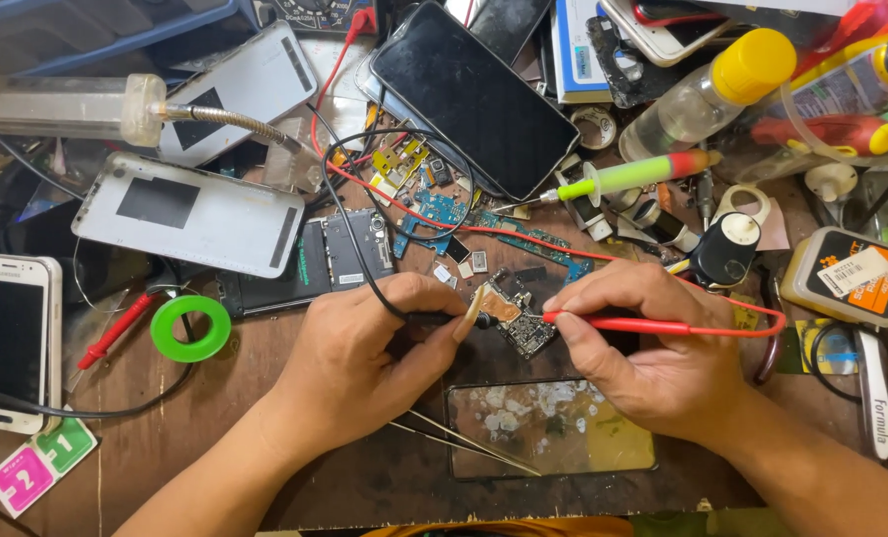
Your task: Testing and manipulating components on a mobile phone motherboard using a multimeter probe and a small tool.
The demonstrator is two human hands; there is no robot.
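While both hands meet over the centre of the frame, the small dark circuit board with a copper-coloured patch (517, 316) lies on the brown wooden bench (215, 438), directly between the fingertips.

Left hand (364, 358): fingers closed narrow around one black probe (434, 319); its black lead loops upward toward the top centre. Probe tip meets the board's left edge.

Right hand (643, 348): thumb and forefinger pinched on one red probe (623, 324), tip on the board's right side; its red lead curves right, then runs back across the upper middle of the frame.

Count, near the hands:
- 1 pair of metal tweezers (464, 443), lying under the left palm, lower centre.
- 1 stained rectangular glass plate (553, 428), just below the board, partly under the right hand.
- 1 green ring of tape (190, 328), left of centre.
- 1 spare red probe (116, 333), beside the ring.
- 1 white smartphone (11, 343), far left edge, screen dark.
- 2 silver phone back covers (190, 214), upper left, one above the other.
- 1 large black-screened phone (474, 94), top centre, tilted.
- 1 green-and-red handled soldering tool (633, 177), upper right of centre.
- 1 clear bottle with yellow cap (708, 94), upper right.
- 1 black round knob (727, 249), right of centre.
- Blue circuit board fragments (439, 209), several, above the hands; exact number cannot be told.
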